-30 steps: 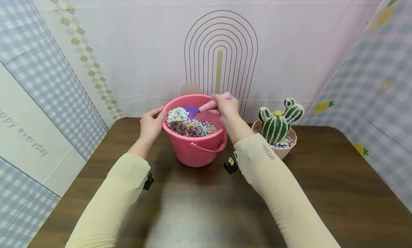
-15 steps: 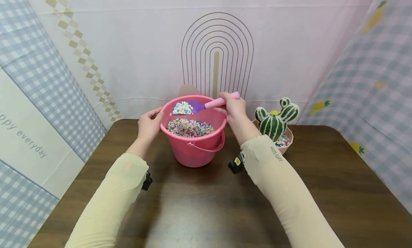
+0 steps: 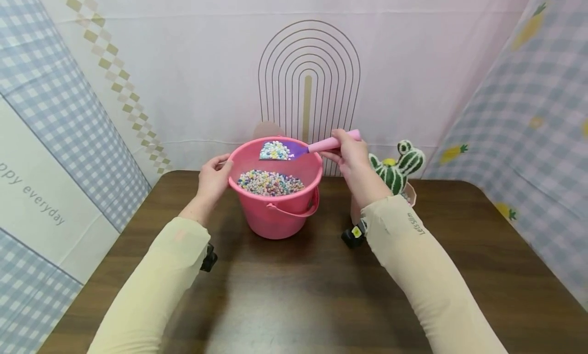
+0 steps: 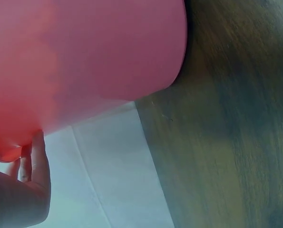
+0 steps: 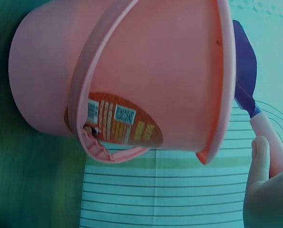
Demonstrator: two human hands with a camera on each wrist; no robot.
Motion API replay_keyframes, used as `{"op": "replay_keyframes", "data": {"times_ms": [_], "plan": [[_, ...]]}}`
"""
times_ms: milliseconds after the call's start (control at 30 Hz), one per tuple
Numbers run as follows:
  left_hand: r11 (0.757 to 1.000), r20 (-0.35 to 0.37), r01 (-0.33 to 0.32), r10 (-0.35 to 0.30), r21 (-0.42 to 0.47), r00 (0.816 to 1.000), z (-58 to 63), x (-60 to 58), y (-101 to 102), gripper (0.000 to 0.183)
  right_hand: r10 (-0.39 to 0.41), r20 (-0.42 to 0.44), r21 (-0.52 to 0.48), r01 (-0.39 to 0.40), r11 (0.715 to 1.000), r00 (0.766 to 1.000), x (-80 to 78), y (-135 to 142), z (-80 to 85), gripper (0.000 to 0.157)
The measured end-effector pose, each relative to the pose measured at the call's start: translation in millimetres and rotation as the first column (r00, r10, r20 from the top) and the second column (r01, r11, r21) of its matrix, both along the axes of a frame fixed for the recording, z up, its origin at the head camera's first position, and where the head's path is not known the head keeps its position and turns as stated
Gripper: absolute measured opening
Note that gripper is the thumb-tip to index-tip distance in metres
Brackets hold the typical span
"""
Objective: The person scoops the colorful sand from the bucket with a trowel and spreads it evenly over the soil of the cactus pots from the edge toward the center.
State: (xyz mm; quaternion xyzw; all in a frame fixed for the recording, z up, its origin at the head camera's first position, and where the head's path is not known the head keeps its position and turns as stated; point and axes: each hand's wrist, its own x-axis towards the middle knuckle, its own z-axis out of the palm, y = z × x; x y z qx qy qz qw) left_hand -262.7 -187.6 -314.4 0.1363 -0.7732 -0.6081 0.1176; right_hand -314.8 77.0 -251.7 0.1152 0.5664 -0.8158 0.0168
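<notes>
Gripping purple plastic-looking scoop with pink handle (image 3: 313, 148) in right hand (image 3: 352, 153), just beyond right rim of round pink plastic bucket (image 3: 270, 224). Holding it crosswise, long axis roughly along far edge of brown wood-grain worktop (image 3: 275, 298), blade-end leftward above bucket mouth, loaded with small pastel pellets (image 3: 275, 150). Pinching bucket's left rim with left hand (image 3: 214, 177), thumb over lip. Note bucket near worktop's far edge, left of middle; fuzzy green-and-white cactus (image 3: 392, 177) in pale pink pot (image 3: 356, 211) toward far right corner, nearer right hand, partly hidden by right forearm (image 3: 413, 262).
</notes>
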Motion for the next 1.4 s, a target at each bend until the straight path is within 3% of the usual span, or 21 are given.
{"op": "replay_keyframes", "data": {"times_ms": [133, 233, 333, 400, 567, 700, 833, 1000, 1133, 1400], "plan": [[0.994, -0.039, -0.061, 0.058, -0.085, 0.998, 1.2, -0.6, 1.3, 0.041, 0.005, -0.01, -0.023, -0.005, 1.0, 1.0, 0.5, 11.6, 1.9, 0.01], [0.98, -0.123, -0.134, 0.116, -0.146, 0.986, 7.8, 1.8, 4.4, 0.041, 0.014, -0.024, -0.039, -0.015, 0.999, 1.0, 1.9, 22.2, 5.6, 0.012], [0.976, -0.209, -0.174, 0.144, -0.129, 0.967, 19.9, 4.8, 10.7, 0.04, 0.018, -0.042, -0.056, -0.02, 0.998, 0.999, 3.9, 34.2, 11.3, 0.012], [0.982, -0.258, -0.165, 0.136, -0.094, 0.957, 28.5, 6.1, 17.8, 0.04, 0.017, -0.057, -0.068, -0.021, 0.997, 0.998, 5.4, 43.9, 15.2, 0.011], [0.999, -0.332, -0.043, 0.038, -0.006, 0.943, 46.4, 12.4, 42.7, 0.037, 0.003, -0.061, -0.152, -0.012, 0.988, 0.998, 10.5, 70.9, 23.0, 0.009], [0.996, -0.325, 0.081, -0.066, 0.033, 0.943, 53.8, 18.8, 64.0, 0.036, -0.013, -0.035, -0.241, 0.004, 0.971, 0.999, 16.7, 93.8, 27.6, 0.02], [0.988, -0.305, 0.155, -0.142, 0.018, 0.942, 57.0, 22.5, 83.9, 0.035, -0.011, -0.043, -0.297, -0.002, 0.955, 0.999, 21.4, 115.5, 30.2, 0.031], [0.97, -0.276, 0.241, -0.231, 0.003, 0.933, 55.2, 21.6, 106.5, 0.035, -0.039, -0.049, -0.314, 0.021, 0.949, 0.998, 25.2, 137.6, 29.4, 0.031], [0.947, -0.268, 0.32, -0.306, 0.011, 0.914, 51.6, 20.5, 125.1, 0.035, -0.049, -0.057, -0.339, 0.027, 0.94, 0.997, 28.3, 152.8, 27.7, 0.026], [0.911, -0.224, 0.406, -0.41, -0.069, 0.884, 35.8, 18.9, 164.3, 0.035, -0.028, -0.052, -0.429, 0.004, 0.903, 0.998, 34.9, 180.1, 23.3, 0.016]]}}
